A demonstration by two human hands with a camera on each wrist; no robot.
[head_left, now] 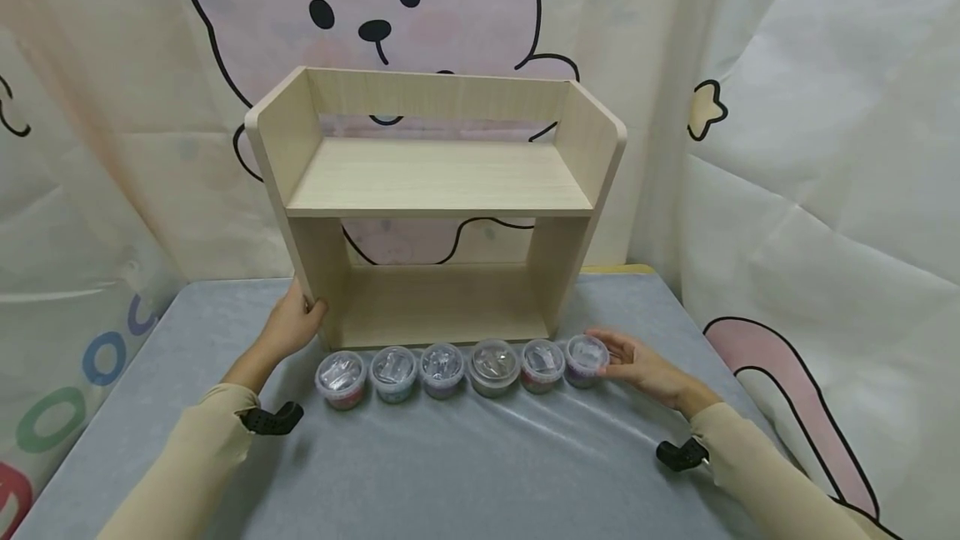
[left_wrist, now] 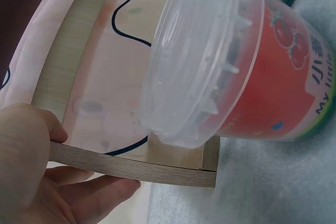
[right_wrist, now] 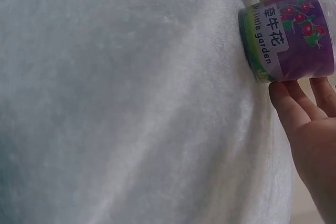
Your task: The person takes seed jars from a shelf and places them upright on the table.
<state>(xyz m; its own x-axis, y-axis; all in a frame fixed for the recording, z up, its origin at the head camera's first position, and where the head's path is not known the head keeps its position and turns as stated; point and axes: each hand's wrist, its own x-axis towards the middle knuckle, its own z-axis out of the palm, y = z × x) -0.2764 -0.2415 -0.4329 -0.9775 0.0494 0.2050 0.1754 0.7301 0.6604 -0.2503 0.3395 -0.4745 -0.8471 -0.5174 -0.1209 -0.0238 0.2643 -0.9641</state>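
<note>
My left hand [head_left: 291, 325] grips the front edge of the left side panel of a pale wooden two-tier shelf [head_left: 442, 177]. In the left wrist view its thumb lies on the inner face and its fingers on the outer face. Lidded plastic cups stand in a row before the shelf. A red-labelled cup [left_wrist: 273, 72] at the left end looms close to the left wrist camera. At the right end, my right hand [head_left: 643, 367] touches the side of a purple-labelled cup [right_wrist: 299, 35] with its fingertips, the fingers fairly straight.
Between the end cups stand several more clear-lidded cups, among them a wider one [head_left: 494, 367]. A grey-blue cloth [head_left: 480, 473] covers the table, with slight creases near the right hand. Printed curtains [head_left: 810, 190] enclose the back and both sides.
</note>
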